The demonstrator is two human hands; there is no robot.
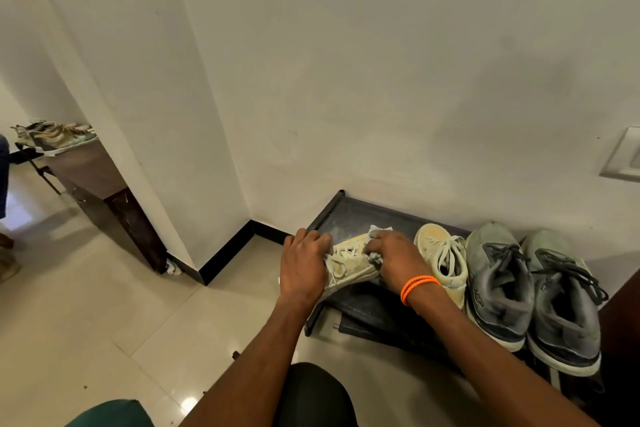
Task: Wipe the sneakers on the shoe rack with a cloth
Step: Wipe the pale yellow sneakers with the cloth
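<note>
A pale yellow sneaker [349,262] lies tilted on its side at the left end of the black shoe rack [349,215]. My left hand [304,262] grips its heel end. My right hand [394,256], with orange bands on the wrist, presses a light grey cloth [378,229] against the sneaker's toe end, fingers curled over the cloth. Most of the cloth is hidden under that hand. The matching yellow sneaker [441,260] stands upright just to the right.
Two grey-green sneakers with dark laces [498,284] [562,302] fill the rack's right end. A white wall rises right behind the rack. A dark cabinet [104,184] at far left carries more shoes [55,135]. Glossy tiled floor [104,322] spreads to the left.
</note>
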